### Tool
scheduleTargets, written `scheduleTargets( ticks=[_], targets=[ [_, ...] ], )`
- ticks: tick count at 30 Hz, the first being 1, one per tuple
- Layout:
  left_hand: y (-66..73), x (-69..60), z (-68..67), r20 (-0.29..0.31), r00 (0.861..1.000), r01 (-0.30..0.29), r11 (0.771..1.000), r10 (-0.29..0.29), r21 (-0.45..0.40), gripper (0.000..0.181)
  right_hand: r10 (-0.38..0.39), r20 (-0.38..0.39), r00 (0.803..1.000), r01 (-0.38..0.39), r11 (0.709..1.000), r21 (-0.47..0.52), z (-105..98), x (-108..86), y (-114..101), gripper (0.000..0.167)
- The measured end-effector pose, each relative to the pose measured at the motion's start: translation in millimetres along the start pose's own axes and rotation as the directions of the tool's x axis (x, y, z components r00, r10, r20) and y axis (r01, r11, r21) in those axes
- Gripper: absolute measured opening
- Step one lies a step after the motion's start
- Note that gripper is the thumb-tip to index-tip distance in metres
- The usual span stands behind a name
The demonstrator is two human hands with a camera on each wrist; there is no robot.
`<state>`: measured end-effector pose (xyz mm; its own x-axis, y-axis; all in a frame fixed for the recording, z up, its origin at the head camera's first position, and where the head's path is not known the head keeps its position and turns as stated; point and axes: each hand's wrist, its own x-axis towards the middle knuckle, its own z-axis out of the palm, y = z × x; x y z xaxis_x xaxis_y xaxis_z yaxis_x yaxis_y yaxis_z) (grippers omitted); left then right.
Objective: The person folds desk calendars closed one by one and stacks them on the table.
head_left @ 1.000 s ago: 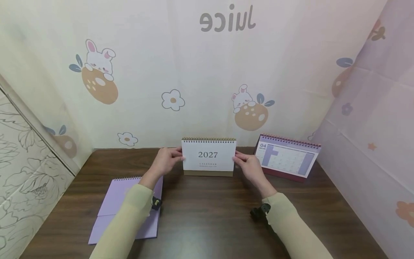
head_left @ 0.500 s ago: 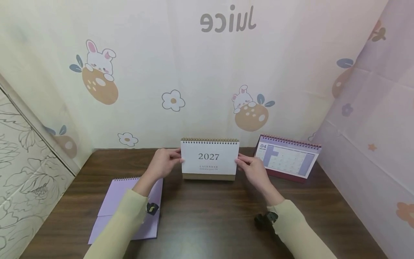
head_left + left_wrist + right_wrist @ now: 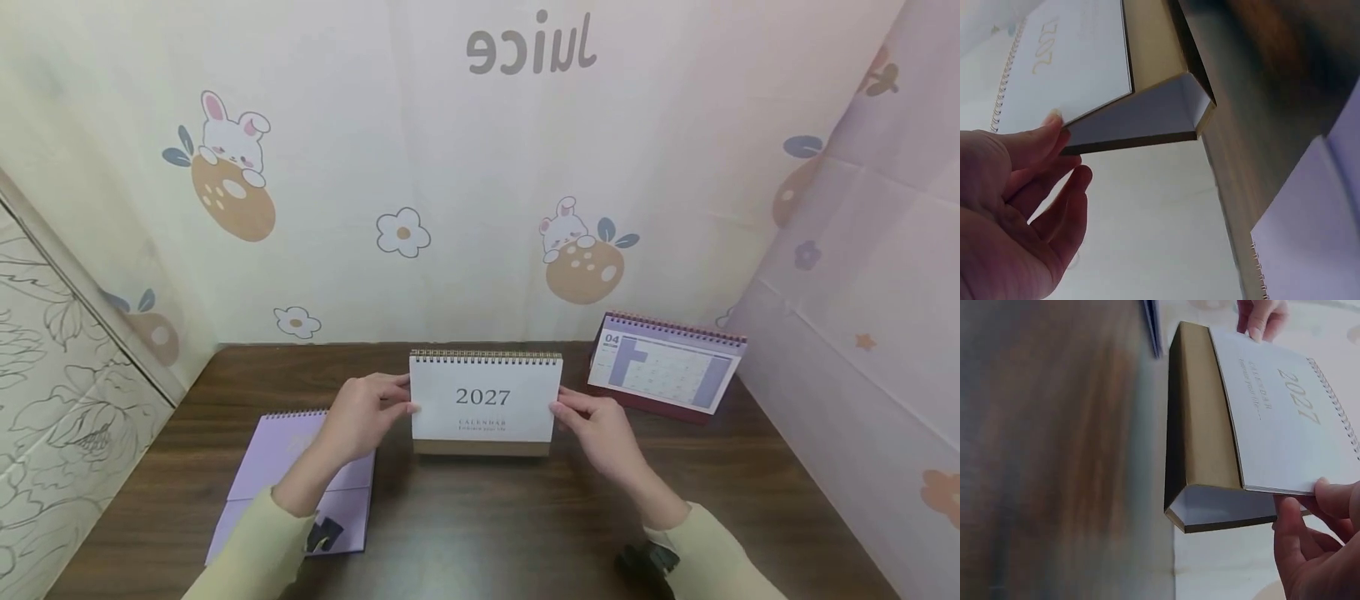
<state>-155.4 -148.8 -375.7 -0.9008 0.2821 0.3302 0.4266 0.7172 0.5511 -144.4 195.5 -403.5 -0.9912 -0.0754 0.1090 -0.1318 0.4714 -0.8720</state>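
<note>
A white desk calendar [image 3: 483,400] printed "2027" stands upright between both hands, with a gold spiral along its top and a tan folded base. My left hand [image 3: 367,414] pinches its left side edge, thumb on the front page and fingers behind. At the opposite edge my right hand [image 3: 600,429] pinches it the same way. In the left wrist view the thumb of the left hand [image 3: 1029,200] lies on the cover of the calendar [image 3: 1066,62]. In the right wrist view the base of the calendar [image 3: 1210,412] shows its hollow inside.
A purple spiral calendar [image 3: 255,467] lies flat at the left, partly under the left forearm. Another purple desk calendar [image 3: 663,367] with a maroon base stands at the back right. A printed curtain [image 3: 480,167] hangs behind the dark wooden table [image 3: 480,533].
Both hands have brought the white 2027 calendar away from the curtain, toward the person. The two purple calendars have stayed where they were.
</note>
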Motion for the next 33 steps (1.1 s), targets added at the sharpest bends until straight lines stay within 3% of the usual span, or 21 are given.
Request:
scheduleTargets(
  ticks=[4, 9, 15, 21, 28, 33],
  targets=[
    [6.2, -17.1, 2.7, -0.010, 1.000, -0.005, 1.000, 0.005, 0.016, 0.012, -0.001, 0.003, 1.000, 0.001, 0.999, -0.037, -1, -16.9, 0, 0.028],
    [8.0, -33.2, 11.3, -0.008, 1.000, -0.016, 0.999, 0.016, 0.044, 0.011, -0.071, -0.015, 0.997, 0.069, 0.992, -0.109, -1, -33.2, 5, 0.024],
    [5.3, -47.8, 20.8, 0.015, 0.998, -0.061, 0.995, 0.060, 0.077, 0.010, -0.121, 0.007, 0.993, 0.121, 0.984, -0.129, 1, -48.0, 17, 0.014],
    [5.1, -53.9, 22.4, -0.011, 0.999, -0.046, 0.998, 0.047, 0.051, 0.009, -0.222, 0.049, 0.974, 0.228, 0.956, -0.185, 1, -49.3, 24, 0.009],
    [-0.9, -55.3, 25.6, 0.078, 0.997, -0.034, 0.997, 0.029, 0.068, 0.011, -0.253, 0.184, 0.950, 0.296, 0.917, -0.266, -4, -46.0, 27, 0.006],
    [-6.2, -55.7, 29.5, 0.178, 0.984, -0.039, 0.994, 0.020, 0.101, 0.012, -0.234, 0.342, 0.910, 0.341, 0.893, -0.295, -6, -42.3, 29, 0.007]
  ],
)
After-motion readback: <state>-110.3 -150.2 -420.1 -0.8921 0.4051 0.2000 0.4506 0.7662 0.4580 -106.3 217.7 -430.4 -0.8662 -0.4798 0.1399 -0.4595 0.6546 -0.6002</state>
